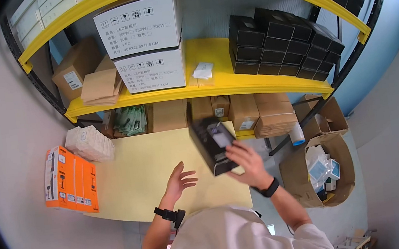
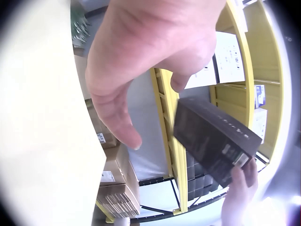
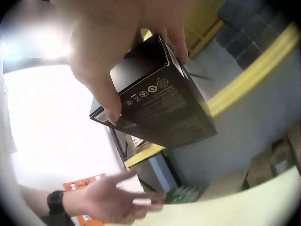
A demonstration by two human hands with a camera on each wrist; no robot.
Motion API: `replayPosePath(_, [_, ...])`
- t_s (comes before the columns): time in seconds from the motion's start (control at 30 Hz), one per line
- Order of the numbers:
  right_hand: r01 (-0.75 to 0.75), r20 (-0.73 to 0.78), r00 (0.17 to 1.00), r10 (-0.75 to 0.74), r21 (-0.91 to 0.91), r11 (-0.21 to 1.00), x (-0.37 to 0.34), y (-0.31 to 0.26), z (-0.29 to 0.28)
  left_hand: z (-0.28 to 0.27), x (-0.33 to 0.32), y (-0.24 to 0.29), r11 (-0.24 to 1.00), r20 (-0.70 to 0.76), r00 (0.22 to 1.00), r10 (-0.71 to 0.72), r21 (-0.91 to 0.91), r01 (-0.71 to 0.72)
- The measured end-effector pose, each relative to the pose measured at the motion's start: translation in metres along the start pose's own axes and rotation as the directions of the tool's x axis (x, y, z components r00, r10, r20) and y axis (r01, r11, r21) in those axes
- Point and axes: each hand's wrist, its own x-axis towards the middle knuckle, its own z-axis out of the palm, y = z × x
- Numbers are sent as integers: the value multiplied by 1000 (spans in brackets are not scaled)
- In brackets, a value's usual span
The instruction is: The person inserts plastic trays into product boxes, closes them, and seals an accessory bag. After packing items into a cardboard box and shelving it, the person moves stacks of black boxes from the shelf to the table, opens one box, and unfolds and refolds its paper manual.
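My right hand [image 1: 250,162] grips one end of a black printed box [image 1: 207,146], thumb on one side and fingers on the other. The box is tilted in the air over the pale yellow table [image 1: 137,182]. In the right wrist view small white symbols and text cover one face of the box [image 3: 160,110]. My left hand [image 1: 179,182] hovers over the table to the left of the box, fingers spread and relaxed, holding nothing. Seen from the left wrist, a gap separates its fingers from the box [image 2: 211,136].
Orange boxes [image 1: 69,180] and a stack of white packets [image 1: 89,143] stand at the table's left. Behind, a yellow shelf [image 1: 156,96] carries white cartons [image 1: 140,27] and stacked black boxes [image 1: 282,44]. An open carton [image 1: 293,177] with packaging sits on the floor at right.
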Motion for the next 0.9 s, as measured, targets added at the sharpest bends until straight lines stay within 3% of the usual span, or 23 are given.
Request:
replayPosePath(0.17, [132,-311,927,-207,-245,960,89,50,-58,-47,1,-31,997,-28,999,-36,66,38])
replayPosePath(0.23, [101,-377,896,-235,-343,934,129,75,-74,-62,-1,-46,978,-100,989,-108,168,124])
replayPosePath(0.3, [112,-338,896,-289,-456,883,169,110,-91,-70,-7,-58,980,-124,987,-99,160,118])
replayPosePath(0.47, [30,-229,946,-231,-646,763,240,170,-108,-90,-22,-77,973,-161,982,-96,191,127])
replayPosePath(0.9, [-23,-92,993,-70,-751,660,292,238,-107,-103,-41,-85,982,-294,953,-70,149,118])
